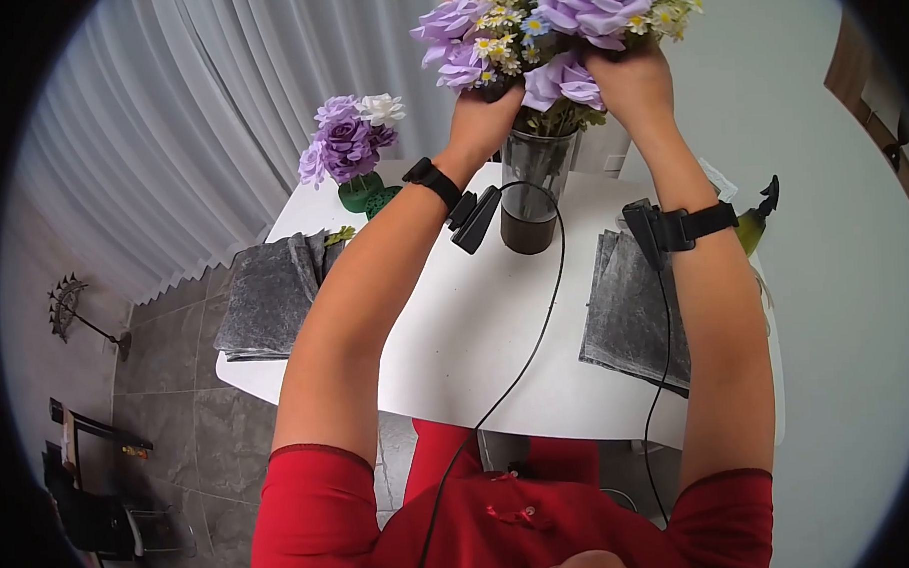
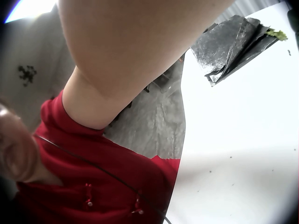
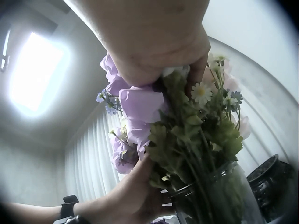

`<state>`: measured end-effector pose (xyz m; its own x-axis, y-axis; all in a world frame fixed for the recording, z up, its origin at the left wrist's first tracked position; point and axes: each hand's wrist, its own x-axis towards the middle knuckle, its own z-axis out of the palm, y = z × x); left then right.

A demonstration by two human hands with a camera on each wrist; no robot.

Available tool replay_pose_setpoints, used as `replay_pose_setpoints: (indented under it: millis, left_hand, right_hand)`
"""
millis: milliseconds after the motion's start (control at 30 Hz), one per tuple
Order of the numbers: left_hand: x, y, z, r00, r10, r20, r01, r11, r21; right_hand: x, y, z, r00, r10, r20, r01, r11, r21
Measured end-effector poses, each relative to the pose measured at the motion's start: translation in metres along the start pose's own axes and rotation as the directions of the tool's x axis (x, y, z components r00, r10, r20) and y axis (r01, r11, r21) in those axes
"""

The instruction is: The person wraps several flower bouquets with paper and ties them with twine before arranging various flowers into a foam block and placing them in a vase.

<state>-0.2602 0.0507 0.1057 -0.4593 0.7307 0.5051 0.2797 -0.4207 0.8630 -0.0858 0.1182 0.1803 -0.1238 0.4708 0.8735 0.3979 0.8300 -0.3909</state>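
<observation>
A large bouquet of lilac roses [image 1: 595,9] and small daisies [image 1: 501,47] stands in a tall glass vase [image 1: 538,166] with a dark lower part. My left hand [image 1: 484,123] reaches in at the bouquet's left, just above the rim, its fingers mostly hidden by blooms. From the right, my right hand [image 1: 633,82] holds the flowers beneath a big rose. In the right wrist view, a finger of it curves down beside the green leaves [image 3: 187,126] and stems, while the left hand [image 3: 135,200] is lower, near the rim. Only forearm, clothing and table show in the left wrist view.
On the white table [image 1: 457,354], grey marbled sheets lie at left [image 1: 265,301] and right [image 1: 631,313]. Purple and white flowers [image 1: 347,138] in a green holder stand back left. A green-and-black object [image 1: 758,218] is at the right edge. Wrist-camera cables [image 1: 551,321] cross the table.
</observation>
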Motion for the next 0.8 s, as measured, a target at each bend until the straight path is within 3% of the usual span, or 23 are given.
replay_pose_setpoints:
  millis: [100, 167, 200, 233, 300, 333, 433, 467, 533, 633, 667, 733, 800]
  left_hand:
    - [0.007, -0.006, -0.001, 1.000, -0.007, -0.005, 0.007, 1.000, 0.021]
    - [0.011, -0.016, -0.002, 1.000, -0.005, -0.007, 0.005, 0.999, 0.049]
    - [0.012, -0.022, -0.003, 1.000, 0.014, 0.024, -0.013, 0.999, -0.043]
    - [0.013, -0.027, -0.004, 0.998, 0.036, 0.051, -0.029, 0.990, -0.135]
    - [0.012, -0.029, -0.006, 0.996, 0.045, 0.080, -0.035, 0.992, -0.123]
    - [0.012, -0.029, -0.007, 0.993, 0.055, 0.108, -0.043, 0.993, -0.112]
    - [0.006, -0.017, -0.010, 0.975, 0.016, 0.223, 0.003, 0.996, -0.086]
    - [0.001, -0.011, -0.012, 0.975, 0.019, 0.223, 0.000, 0.996, -0.086]
    - [-0.011, 0.000, -0.020, 0.920, 0.037, 0.391, 0.020, 0.990, -0.142]
    - [-0.018, -0.009, -0.037, 0.898, -0.021, 0.438, 0.136, 0.963, -0.233]
    - [-0.022, -0.015, -0.035, 0.897, -0.020, 0.442, 0.136, 0.963, -0.232]
    - [-0.035, -0.030, -0.034, 0.937, -0.026, 0.349, 0.012, 0.999, 0.042]
    - [-0.051, -0.040, -0.029, 0.928, -0.056, 0.369, 0.016, 0.994, 0.112]
  right_hand:
    - [-0.002, -0.012, -0.001, 0.998, 0.055, 0.040, -0.056, 0.998, 0.014]
    - [-0.007, -0.014, 0.000, 0.995, -0.019, 0.095, 0.016, 0.999, 0.034]
    - [-0.010, -0.003, 0.007, 0.983, -0.165, 0.084, 0.166, 0.986, 0.006]
    - [-0.015, 0.002, 0.011, 0.983, -0.166, 0.083, 0.166, 0.986, 0.004]
    - [-0.022, 0.003, 0.013, 0.954, -0.279, 0.108, 0.279, 0.960, 0.014]
    - [-0.023, 0.004, 0.013, 0.954, -0.280, 0.108, 0.280, 0.960, 0.012]
    - [-0.020, -0.010, 0.007, 0.980, 0.066, 0.190, -0.049, 0.995, -0.090]
    - [-0.017, -0.012, 0.005, 0.980, 0.064, 0.187, -0.048, 0.995, -0.090]
    - [-0.009, -0.015, 0.003, 0.965, 0.055, 0.255, -0.024, 0.992, -0.124]
    - [0.001, -0.018, -0.001, 0.957, 0.036, 0.288, -0.025, 0.999, -0.040]
    - [-0.003, -0.019, 0.001, 0.967, 0.051, 0.249, -0.027, 0.995, -0.098]
    - [-0.011, -0.011, 0.007, 0.974, 0.038, 0.224, -0.006, 0.990, -0.141]
    - [-0.009, -0.011, 0.006, 0.966, -0.027, 0.258, 0.075, 0.981, -0.179]
